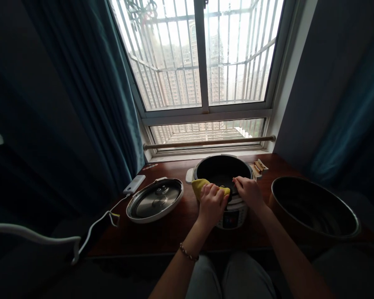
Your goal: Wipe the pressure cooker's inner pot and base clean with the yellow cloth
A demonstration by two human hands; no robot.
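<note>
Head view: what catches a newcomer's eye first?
First, the bright, barred window at top centre. Then the yellow cloth in the left hand, at the near rim of the white cooker, the right hand close by. Last, a round lid left of the cooker and a large dark pot to its right.

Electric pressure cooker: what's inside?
The electric pressure cooker shows a dark inner wall. Its bottom can't be made out; the left hand, yellow cloth and right hand cover part of the near side.

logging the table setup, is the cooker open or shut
Open: the cooker shows its dark interior, uncovered; a round lid lies on the table to its left.
</note>
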